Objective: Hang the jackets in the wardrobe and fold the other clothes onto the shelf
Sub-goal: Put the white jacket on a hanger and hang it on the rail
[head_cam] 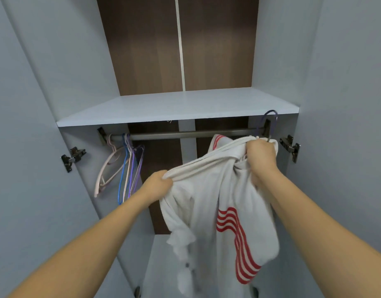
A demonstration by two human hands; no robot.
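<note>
Jacket (209,203): white, red-striped, hanging below the rail (185,134).
Left hand (158,182): fingers gripping a shoulder edge.
Right hand (261,153): fingers clenched on collar and hanger hook (270,117).

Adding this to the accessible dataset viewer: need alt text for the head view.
Two hands hold a white jacket with red stripes at a wardrobe rail: right hand grips its bunched top and a purple hanger by the rail's right end, left hand pinches an edge. Spare hangers hang left, below a shelf.
</note>
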